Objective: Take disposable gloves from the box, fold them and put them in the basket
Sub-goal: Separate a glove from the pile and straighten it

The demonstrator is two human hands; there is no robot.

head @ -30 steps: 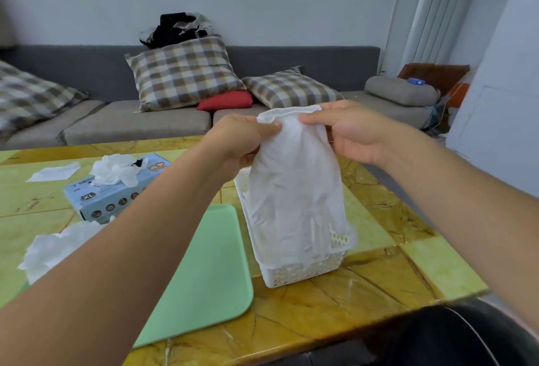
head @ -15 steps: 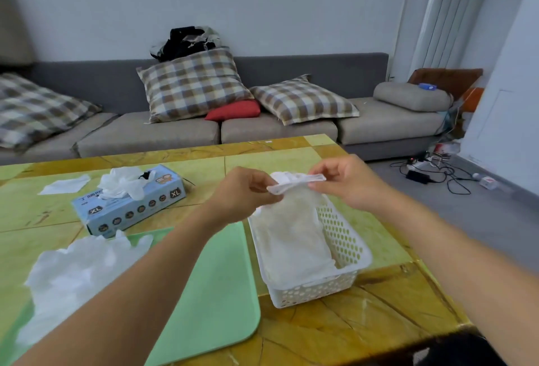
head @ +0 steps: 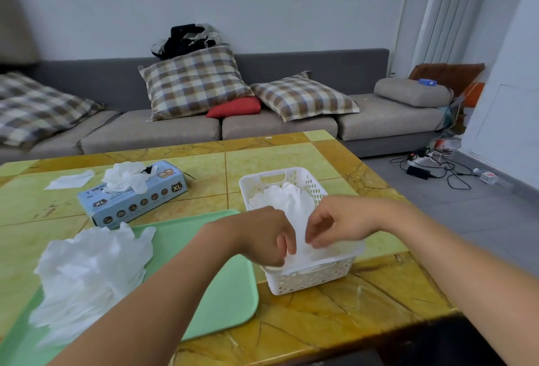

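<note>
Closest to me, both forearms reach in over the counter [head: 335, 316], a glossy yellow-and-amber stone-look top with dark veins. My left hand [head: 262, 237] has its fingers curled down onto the thin white glove [head: 294, 214] at the near end of the basket [head: 309, 281], pinching the crinkly film. My right hand [head: 341, 222] is just beside it, fingers bent and nipping the same glove's edge, which drapes over the near rim. So the glove is lying in the basket, bunched and slightly translucent, with both hands on it.

The basket itself is white plastic, rectangular, with rounded corners and perforated walls, plus a slot handle at the far end.

To the left sits a smooth mint-green tray [head: 221, 292] with rounded corners, and on it a fluffy heap of loose gloves [head: 90, 272], all wrinkled and cloudy white.

Further back is the glove box [head: 137, 205], light blue cardboard marked XL, with more gloves spilling out of its top opening. A flat white sheet [head: 70, 180] lies on the counter beyond it.

Past the counter there's a grey fabric sofa [head: 277, 126] with plaid cushions [head: 192, 82] and a small red pillow [head: 236, 107].
</note>
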